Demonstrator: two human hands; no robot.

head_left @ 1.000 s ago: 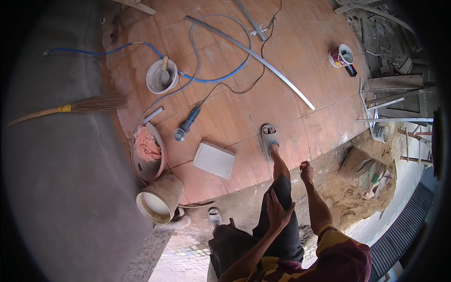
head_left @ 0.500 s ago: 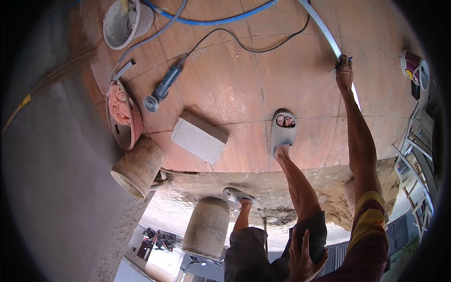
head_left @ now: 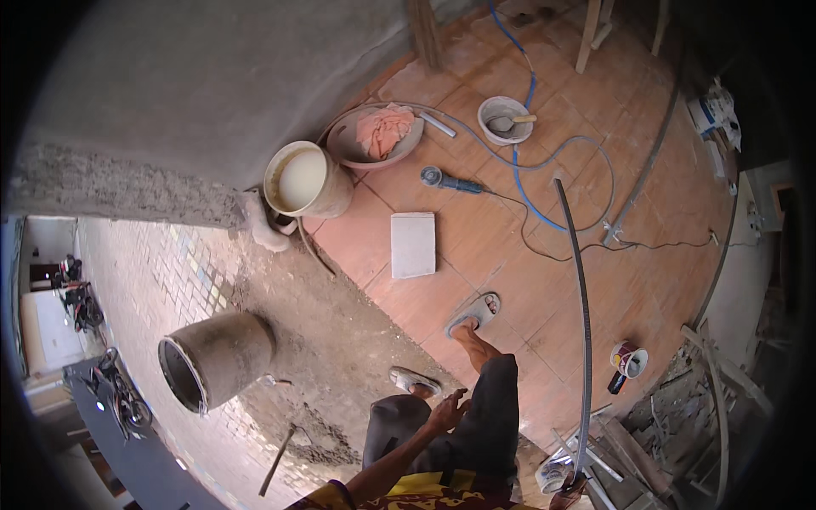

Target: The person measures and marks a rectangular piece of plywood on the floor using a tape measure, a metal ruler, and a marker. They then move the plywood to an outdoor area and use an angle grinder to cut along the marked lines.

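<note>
Over my right thigh, my left hand [head_left: 448, 413] is open, its fingers apart and holding nothing. My right hand [head_left: 569, 493] sits at the lower edge, dark and partly cut off, closed round the near end of a tape measure [head_left: 578, 314]. Its long blade runs stiffly up the picture and ends in the air over the tiles. Ahead of my sandalled foot, a grey lightweight block [head_left: 413, 245] lies on the tiled floor. Beyond the block is a blue angle grinder [head_left: 455, 182] with its cord trailing right.
A basin with a pink cloth [head_left: 384, 132] and a bucket of pale liquid [head_left: 303, 180] stand by the wall. A mortar pail [head_left: 505, 120] sits farther off near a blue hose [head_left: 518, 174]. Left lies a concrete-grey drum [head_left: 212, 357]; a small pail [head_left: 629, 360] and scrap wood [head_left: 629, 450] are right.
My right hand has drawn back from far ahead to the lower edge, with the tape measure blade now reaching out from it. The view has turned; my left hand is still by my thigh.
</note>
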